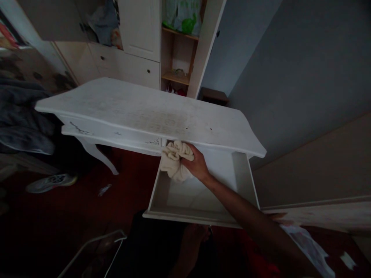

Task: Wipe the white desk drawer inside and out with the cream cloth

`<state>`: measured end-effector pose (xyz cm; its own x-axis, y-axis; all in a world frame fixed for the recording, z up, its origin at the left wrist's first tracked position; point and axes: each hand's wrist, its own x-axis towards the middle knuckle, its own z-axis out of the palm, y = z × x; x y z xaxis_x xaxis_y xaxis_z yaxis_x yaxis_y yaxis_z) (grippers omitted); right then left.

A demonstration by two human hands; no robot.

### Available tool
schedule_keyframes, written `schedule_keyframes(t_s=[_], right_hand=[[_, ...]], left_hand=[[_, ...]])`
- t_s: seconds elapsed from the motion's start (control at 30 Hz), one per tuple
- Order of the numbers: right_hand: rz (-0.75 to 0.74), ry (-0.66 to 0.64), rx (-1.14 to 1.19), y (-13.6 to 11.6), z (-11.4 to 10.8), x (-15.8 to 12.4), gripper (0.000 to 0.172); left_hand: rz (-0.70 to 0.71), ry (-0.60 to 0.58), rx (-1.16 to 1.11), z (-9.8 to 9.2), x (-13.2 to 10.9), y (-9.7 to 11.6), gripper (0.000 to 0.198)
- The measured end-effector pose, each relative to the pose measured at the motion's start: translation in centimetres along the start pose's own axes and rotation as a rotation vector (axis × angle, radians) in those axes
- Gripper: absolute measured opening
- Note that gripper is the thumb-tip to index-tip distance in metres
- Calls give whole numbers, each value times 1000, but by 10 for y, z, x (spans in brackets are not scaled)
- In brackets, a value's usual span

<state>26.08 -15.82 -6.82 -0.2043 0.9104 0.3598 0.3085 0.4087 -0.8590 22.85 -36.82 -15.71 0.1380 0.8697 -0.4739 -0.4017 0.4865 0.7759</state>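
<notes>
My right hand (197,162) is closed on a bunched cream cloth (175,162). The cloth is inside the pulled-out drawer (199,197), against its left wall near the back. The drawer belongs to a white desk (130,100) whose top has dark smudges around the middle. Low at the drawer's front, my left hand (195,233) has its fingers curled where a handle would sit. Shadow and the drawer's front edge hide most of its grip.
Behind the desk stand white cabinets (139,31) and an open shelf unit (176,75). Dark clothing (23,116) hangs at the left, above a shoe (52,182) on the red floor. A white frame (95,241) is at bottom left, a plastic bag (307,247) at bottom right.
</notes>
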Motion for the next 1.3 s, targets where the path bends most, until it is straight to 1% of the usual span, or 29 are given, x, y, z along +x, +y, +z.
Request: schedule_keyframes(t_s=[0.03,0.07,0.1,0.17,0.23,0.33,0.43,0.53,0.63,0.77,0.83,0.9,0.97,1.03,1.17,1.3], right_hand=[[-30,19,-12,-3,5,4,51],[-68,6,-35,-5,9,7,53],[-110,-34,-61,-8,14,9,55],[-185,-166,-110,-13,20,10,57],[-226,-303,-145,-20,21,6,56],[-229,-460,-185,-35,17,-8,54],[-199,-587,-211,-53,18,-28,59],[-157,-658,-241,-68,25,-45,66],[-150,-693,-289,-76,30,-53,66],[-126,-745,-338,-79,25,-57,65],[-96,-768,-352,-79,16,-60,59],[-69,-782,-366,-79,4,-65,48],[-51,-795,-385,-78,-13,-72,37],[-41,-796,-403,-78,-33,-79,31],[-6,-750,-428,-76,-74,-99,36],[33,-680,-437,-68,-110,-125,43]], left_hand=[[10,-4,-2,-1,1,-3,65],[22,-13,-1,-2,2,-6,63],[32,-19,-2,-4,2,-9,62],[41,-28,-6,-6,4,-15,60],[37,-40,-7,-7,5,-17,60],[40,-57,-8,-7,5,-16,60],[51,-41,-3,-6,5,-14,59],[45,-17,14,-6,5,-13,57],[40,-28,26,-6,5,-11,56],[52,-26,46,-7,6,-9,53],[43,-9,40,-6,6,-8,52],[35,4,33,-6,6,-9,51],[32,16,27,-6,6,-9,50],[30,28,33,-5,5,-9,50],[55,33,58,-6,5,-7,51],[32,40,112,-9,8,-7,54]])
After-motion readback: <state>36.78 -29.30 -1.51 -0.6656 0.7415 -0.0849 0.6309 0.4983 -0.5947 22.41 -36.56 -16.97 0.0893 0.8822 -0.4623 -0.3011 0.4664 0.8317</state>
